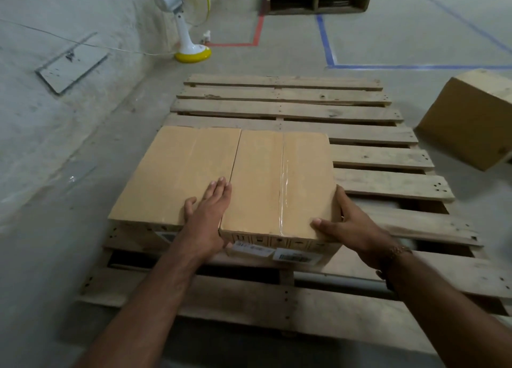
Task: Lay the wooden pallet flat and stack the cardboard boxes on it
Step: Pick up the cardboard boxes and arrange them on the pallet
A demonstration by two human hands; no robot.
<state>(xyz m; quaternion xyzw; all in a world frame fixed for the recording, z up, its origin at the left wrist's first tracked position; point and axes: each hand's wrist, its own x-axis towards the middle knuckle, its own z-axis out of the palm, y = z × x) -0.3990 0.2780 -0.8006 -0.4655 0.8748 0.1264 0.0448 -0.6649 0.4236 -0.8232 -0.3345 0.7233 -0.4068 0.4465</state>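
Seating second box on pallet.

Pallet [360, 157] lies flat; two boxes abut at its near-left corner. Left hand [210, 209] flat, fingers straight, on the seam; right hand [343, 223] clasps right box [277, 184] corner, probably squaring it. Third box [468, 118] on the floor.

A: Is it bright here?

B: Not very. The light is soft and a bit dim, with a gray-green look.

A: Any shiny spots?

B: Yes. The clear tape [283, 184] on the box glints white.

A: Where is it dark?

B: In the gaps under the pallet [360, 135] boards, and the arms look dark low down.

A: Do things look bent?

B: Yes. The blue floor line [327, 40] curves near the edges. The far box [471, 118] looks a bit fuzzy.
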